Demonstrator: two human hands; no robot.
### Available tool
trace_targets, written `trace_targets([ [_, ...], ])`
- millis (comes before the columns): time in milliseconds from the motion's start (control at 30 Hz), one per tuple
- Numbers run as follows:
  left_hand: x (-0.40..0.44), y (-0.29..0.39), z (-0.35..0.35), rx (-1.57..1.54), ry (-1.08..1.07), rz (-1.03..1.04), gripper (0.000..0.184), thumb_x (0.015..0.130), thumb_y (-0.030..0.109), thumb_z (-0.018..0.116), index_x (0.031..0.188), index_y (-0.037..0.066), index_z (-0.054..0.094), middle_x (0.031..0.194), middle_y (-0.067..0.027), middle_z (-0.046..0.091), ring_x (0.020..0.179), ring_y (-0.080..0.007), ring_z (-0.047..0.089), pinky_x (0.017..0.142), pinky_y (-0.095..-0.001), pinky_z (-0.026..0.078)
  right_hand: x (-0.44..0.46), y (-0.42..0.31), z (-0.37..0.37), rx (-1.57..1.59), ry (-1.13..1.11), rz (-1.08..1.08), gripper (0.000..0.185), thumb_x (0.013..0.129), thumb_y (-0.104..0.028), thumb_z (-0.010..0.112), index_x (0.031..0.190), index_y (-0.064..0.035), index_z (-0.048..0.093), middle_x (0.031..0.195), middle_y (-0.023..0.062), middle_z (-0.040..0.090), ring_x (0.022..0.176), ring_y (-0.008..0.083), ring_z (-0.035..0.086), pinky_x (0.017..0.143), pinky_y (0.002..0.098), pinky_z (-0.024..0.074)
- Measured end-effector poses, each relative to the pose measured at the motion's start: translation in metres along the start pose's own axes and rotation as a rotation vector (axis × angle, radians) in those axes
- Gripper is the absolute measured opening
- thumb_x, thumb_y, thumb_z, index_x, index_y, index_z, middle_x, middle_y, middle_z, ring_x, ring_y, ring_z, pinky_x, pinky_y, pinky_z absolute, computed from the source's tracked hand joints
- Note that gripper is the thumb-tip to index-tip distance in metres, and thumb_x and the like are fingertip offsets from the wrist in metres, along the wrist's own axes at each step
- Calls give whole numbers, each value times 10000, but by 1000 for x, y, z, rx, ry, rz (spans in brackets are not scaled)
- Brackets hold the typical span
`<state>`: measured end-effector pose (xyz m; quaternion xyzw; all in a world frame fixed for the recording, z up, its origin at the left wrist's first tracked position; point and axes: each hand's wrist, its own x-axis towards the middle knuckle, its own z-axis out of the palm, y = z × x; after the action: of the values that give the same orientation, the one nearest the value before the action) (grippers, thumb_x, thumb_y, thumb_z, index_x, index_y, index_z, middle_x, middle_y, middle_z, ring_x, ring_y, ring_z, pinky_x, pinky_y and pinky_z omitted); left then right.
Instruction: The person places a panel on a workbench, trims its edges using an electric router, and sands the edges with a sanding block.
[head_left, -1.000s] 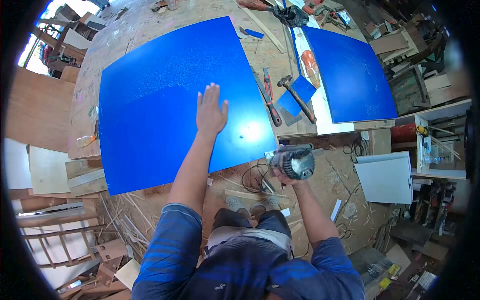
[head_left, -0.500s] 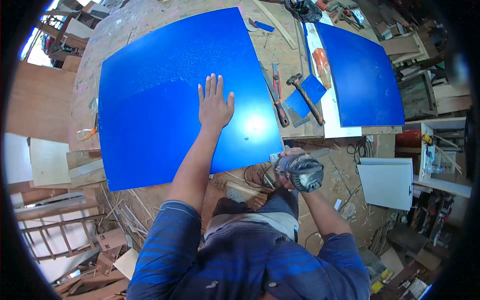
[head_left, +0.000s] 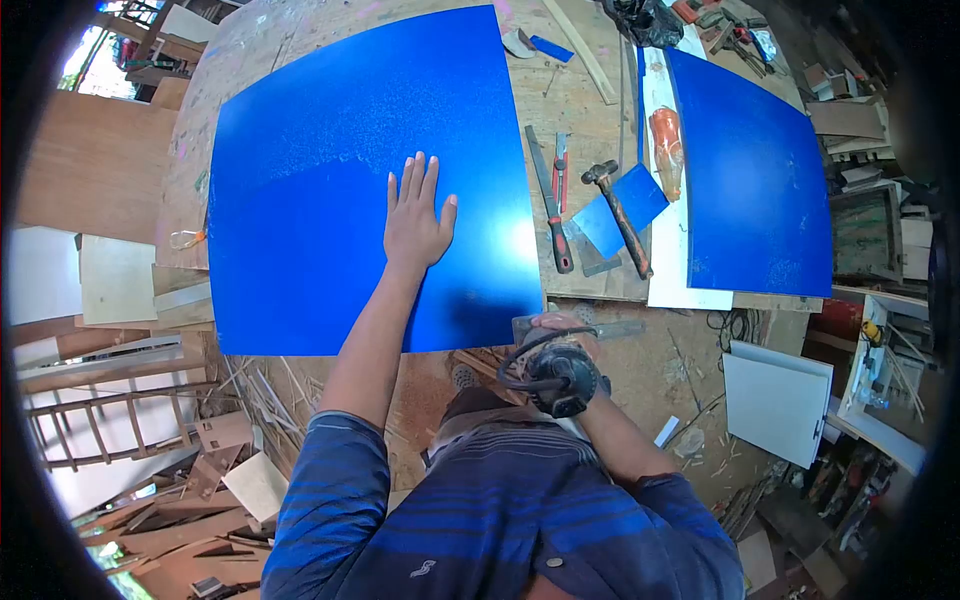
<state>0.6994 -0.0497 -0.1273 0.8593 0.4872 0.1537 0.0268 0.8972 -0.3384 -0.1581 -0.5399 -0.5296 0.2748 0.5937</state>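
My left hand (head_left: 417, 222) lies flat on a large blue laminate panel (head_left: 290, 250), fingers pointing to the far side and thumb held apart. At the panel's near right corner, my right hand (head_left: 575, 335) is wrapped round a trim router (head_left: 562, 378). The router's dark round end and looped cord face up toward me. Its flat base sits against the corner, though the exact contact and the bit are hidden. Right of the panel lie a file (head_left: 553, 215), a red utility knife (head_left: 561, 170) and a hammer (head_left: 618, 215) on a small blue offcut (head_left: 640, 195).
A second blue panel (head_left: 755, 180) rests on a white board (head_left: 690, 296) at the right, beside an orange bottle (head_left: 666, 145). Wood strips and scraps litter the floor. A white panel (head_left: 778, 400) leans at the lower right, and a black bag (head_left: 645, 22) sits at the back.
The router and my right hand have shifted slightly left and closer to my body at the panel corner. My left hand stays flat on the panel. The whole view has turned a little.
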Motion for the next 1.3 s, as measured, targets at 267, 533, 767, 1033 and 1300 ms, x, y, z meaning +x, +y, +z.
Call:
trace_targets([
  [267, 1, 0, -1, -9, 3, -3, 697, 1154, 431, 513, 1745, 73, 420, 1812, -205, 394, 1709, -373, 315, 1413, -580, 155, 23, -6, 5, 91, 64, -45, 313, 939, -119, 821, 1182, 59, 733, 1156, 213, 779, 1094, 355, 778, 995, 483, 640],
  [533, 1, 0, -1, -6, 8, -7, 714, 1135, 429, 542, 1743, 74, 420, 1807, -196, 405, 1708, -357, 319, 1414, -585, 169, 46, 11, 10, -19, 38, -99, 381, 944, -162, 847, 1233, 24, 684, 1220, 187, 756, 1138, 298, 760, 1015, 431, 643],
  [767, 2, 0, 0, -12, 5, -12, 720, 1128, 427, 556, 1738, 68, 427, 1806, -200, 405, 1709, -355, 318, 1415, -586, 162, 51, 68, 15, 230, 5, 324, 481, 930, -249, 875, 1260, 28, 662, 1254, 207, 763, 1087, 270, 793, 933, 439, 680],
  [1033, 3, -1, -2, -16, -4, -9, 721, 1125, 423, 558, 1737, 66, 425, 1809, -201, 398, 1712, -362, 309, 1412, -592, 162, 104, 99, 27, 296, 56, 413, 610, 786, -329, 946, 1243, 1, 712, 1177, 154, 804, 1039, 261, 810, 936, 418, 661],
  [1300, 3, 0, -4, -35, -7, -9, 722, 1121, 413, 573, 1731, 56, 429, 1807, -210, 397, 1709, -372, 312, 1411, -596, 158, 150, 114, 41, 454, 178, 502, 685, 666, -381, 1002, 1204, -28, 767, 1101, 110, 839, 990, 260, 825, 932, 401, 647],
])
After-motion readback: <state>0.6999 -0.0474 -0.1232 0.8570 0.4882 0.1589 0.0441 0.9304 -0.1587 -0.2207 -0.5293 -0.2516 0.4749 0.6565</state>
